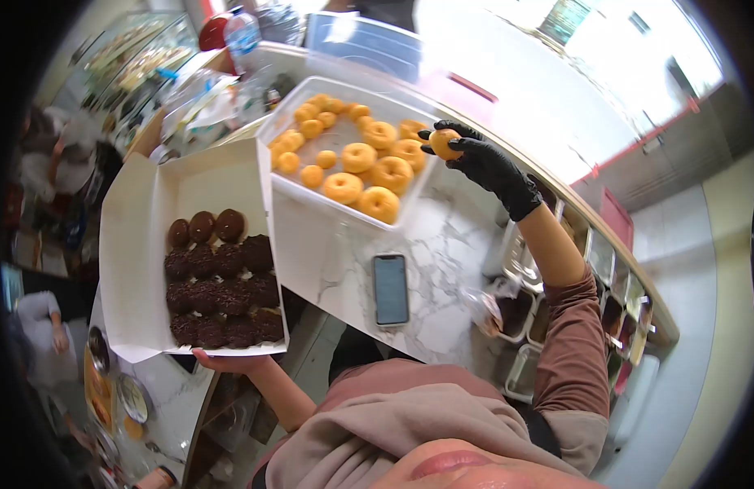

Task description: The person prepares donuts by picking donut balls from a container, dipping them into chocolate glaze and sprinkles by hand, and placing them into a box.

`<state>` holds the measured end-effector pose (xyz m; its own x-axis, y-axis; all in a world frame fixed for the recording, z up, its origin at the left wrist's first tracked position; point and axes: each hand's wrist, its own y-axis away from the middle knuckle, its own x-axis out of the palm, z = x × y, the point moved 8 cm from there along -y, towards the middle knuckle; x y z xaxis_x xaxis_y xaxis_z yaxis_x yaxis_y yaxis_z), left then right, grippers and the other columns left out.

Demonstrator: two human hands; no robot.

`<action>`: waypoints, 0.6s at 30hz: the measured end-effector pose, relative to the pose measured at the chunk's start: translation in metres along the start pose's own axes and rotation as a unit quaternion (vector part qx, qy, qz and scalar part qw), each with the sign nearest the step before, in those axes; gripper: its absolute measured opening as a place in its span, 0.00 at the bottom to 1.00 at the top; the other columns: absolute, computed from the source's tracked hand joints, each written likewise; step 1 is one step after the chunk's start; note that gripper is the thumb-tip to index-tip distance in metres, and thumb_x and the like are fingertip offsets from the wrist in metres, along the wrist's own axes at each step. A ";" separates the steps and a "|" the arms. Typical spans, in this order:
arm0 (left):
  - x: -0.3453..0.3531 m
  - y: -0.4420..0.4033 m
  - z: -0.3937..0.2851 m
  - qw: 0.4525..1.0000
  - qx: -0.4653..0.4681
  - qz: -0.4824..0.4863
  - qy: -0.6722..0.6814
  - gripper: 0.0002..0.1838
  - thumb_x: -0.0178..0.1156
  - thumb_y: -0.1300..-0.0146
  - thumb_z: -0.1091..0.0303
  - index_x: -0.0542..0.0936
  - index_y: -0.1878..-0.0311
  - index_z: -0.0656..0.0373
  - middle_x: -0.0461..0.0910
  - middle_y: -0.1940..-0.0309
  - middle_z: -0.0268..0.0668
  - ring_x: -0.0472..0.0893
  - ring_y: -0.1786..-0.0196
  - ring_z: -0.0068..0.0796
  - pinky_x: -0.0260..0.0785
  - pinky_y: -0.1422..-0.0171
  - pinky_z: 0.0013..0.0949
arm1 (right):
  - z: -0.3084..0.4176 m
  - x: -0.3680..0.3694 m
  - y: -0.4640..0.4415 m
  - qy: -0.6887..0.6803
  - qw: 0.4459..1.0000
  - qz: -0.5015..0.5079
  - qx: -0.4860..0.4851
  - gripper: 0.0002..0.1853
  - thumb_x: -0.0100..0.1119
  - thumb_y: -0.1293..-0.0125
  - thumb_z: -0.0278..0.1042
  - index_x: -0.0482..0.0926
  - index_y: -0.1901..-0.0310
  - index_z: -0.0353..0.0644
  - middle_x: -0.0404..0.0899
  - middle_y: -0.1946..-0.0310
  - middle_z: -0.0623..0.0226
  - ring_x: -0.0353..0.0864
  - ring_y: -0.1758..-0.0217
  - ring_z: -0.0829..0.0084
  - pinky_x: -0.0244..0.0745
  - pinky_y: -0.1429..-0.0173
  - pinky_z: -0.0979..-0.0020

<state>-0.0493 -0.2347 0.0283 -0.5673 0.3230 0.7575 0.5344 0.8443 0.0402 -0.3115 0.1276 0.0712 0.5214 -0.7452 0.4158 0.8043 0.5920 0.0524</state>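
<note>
My left hand, bare, supports an open white cardboard box from its near edge; most of its fingers are hidden under the box. Inside are rows of chocolate-sprinkled small doughnuts, with three smooth chocolate-glazed ones at the far end. My right hand, in a black glove, pinches a small plain doughnut ball over the right end of a white plastic tub. That tub holds plain ring doughnuts on the right and small doughnut balls mostly on the left.
A phone lies on the marble-patterned counter. Topping containers line the right side, beside a clear plastic bag. A water bottle and bags stand behind the box. Another person is at far left.
</note>
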 end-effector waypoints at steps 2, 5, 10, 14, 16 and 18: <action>0.012 0.018 -0.001 1.000 -0.014 0.022 0.007 0.38 0.43 0.52 0.39 0.56 0.41 0.52 0.55 0.42 0.41 0.59 0.42 0.46 0.54 0.41 0.49 | 0.014 -0.010 0.059 0.008 1.000 -0.018 0.002 0.21 0.50 0.46 0.32 0.64 0.48 0.39 0.69 0.53 0.64 0.69 0.50 0.72 0.69 0.59 0.81; 0.020 0.051 -0.001 0.999 -0.011 0.036 -0.007 0.38 0.42 0.52 0.39 0.58 0.42 0.55 0.57 0.42 0.42 0.59 0.42 0.46 0.54 0.40 0.47 | 0.027 -0.039 0.156 0.003 0.994 -0.100 -0.048 0.20 0.52 0.48 0.30 0.65 0.51 0.39 0.69 0.54 0.63 0.70 0.52 0.70 0.68 0.55 0.79; 0.040 0.115 0.010 0.986 -0.076 0.139 0.053 0.36 0.47 0.52 0.41 0.60 0.43 0.57 0.60 0.44 0.43 0.61 0.43 0.46 0.54 0.41 0.47 | 0.037 -0.102 0.325 0.271 0.911 -0.209 -0.229 0.18 0.53 0.49 0.22 0.68 0.54 0.37 0.72 0.58 0.65 0.72 0.57 0.75 0.67 0.53 0.77; 0.039 0.150 0.027 0.974 -0.119 0.168 0.095 0.37 0.50 0.53 0.43 0.60 0.44 0.59 0.61 0.45 0.43 0.62 0.44 0.46 0.54 0.42 0.50 | 0.048 -0.118 0.434 0.433 0.832 -0.312 -0.152 0.20 0.48 0.43 0.32 0.63 0.49 0.33 0.70 0.56 0.61 0.70 0.54 0.72 0.64 0.48 0.75; 0.060 0.177 0.014 0.976 -0.104 0.173 0.081 0.37 0.50 0.53 0.43 0.61 0.44 0.60 0.61 0.45 0.43 0.62 0.44 0.46 0.54 0.42 0.49 | 0.038 -0.151 0.483 0.064 0.926 -0.293 -0.227 0.22 0.44 0.41 0.32 0.59 0.46 0.32 0.66 0.52 0.57 0.67 0.50 0.68 0.63 0.45 0.72; 0.059 0.183 0.028 0.977 -0.089 0.174 0.084 0.37 0.50 0.53 0.43 0.61 0.45 0.60 0.62 0.46 0.43 0.63 0.44 0.45 0.55 0.42 0.48 | 0.023 -0.189 0.513 0.031 0.920 -0.297 -0.253 0.22 0.43 0.41 0.31 0.57 0.45 0.32 0.63 0.50 0.56 0.65 0.47 0.65 0.61 0.43 0.70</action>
<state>-0.0028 -0.0492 0.0619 -0.2294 0.4899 0.8410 0.7854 0.6035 -0.1373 -0.0037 0.5796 0.0405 -0.0495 -0.9167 0.3964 0.9744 -0.1316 -0.1826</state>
